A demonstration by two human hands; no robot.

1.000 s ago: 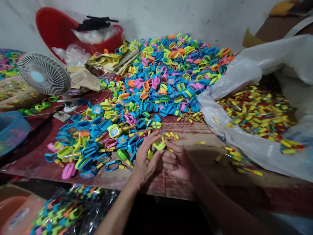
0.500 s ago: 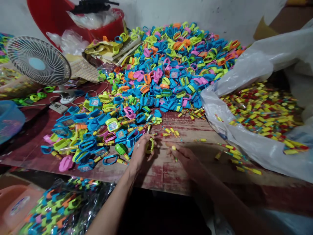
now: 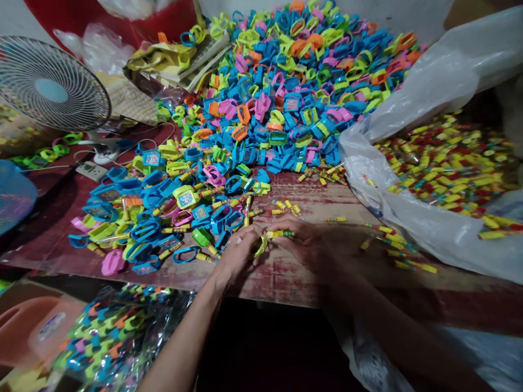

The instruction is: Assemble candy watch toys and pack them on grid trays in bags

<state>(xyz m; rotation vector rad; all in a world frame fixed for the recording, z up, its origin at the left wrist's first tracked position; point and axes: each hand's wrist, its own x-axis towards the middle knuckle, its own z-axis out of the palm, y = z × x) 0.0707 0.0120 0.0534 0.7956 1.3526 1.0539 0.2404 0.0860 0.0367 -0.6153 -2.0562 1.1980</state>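
Observation:
My left hand (image 3: pixel 240 251) is closed around a yellow-green toy watch (image 3: pixel 260 246), its loop turned toward the right. Between the thumb and fingers of my right hand (image 3: pixel 300 239) is a small yellow tube (image 3: pixel 280 233) with coloured beads at one end. The tube's left end is right beside the watch; whether they touch I cannot tell. Just left of my left hand lie toy watches in blue, pink and green, among them a blue watch loop (image 3: pixel 185 255). A few loose yellow tubes (image 3: pixel 292 207) lie beyond my hands.
A large heap of toy watches (image 3: pixel 281 109) rises against the wall. On the right, a white sack (image 3: pixel 363 158) holds many yellow tubes. A fan (image 3: pixel 53 90) and a power strip (image 3: pixel 92 171) with cords stand at left. Bagged watches (image 3: pixel 106 337) sit below the table edge.
My hands were together at the watch, then drew apart, and are close again. The tube in my right hand now points at the watch. The view has tilted down.

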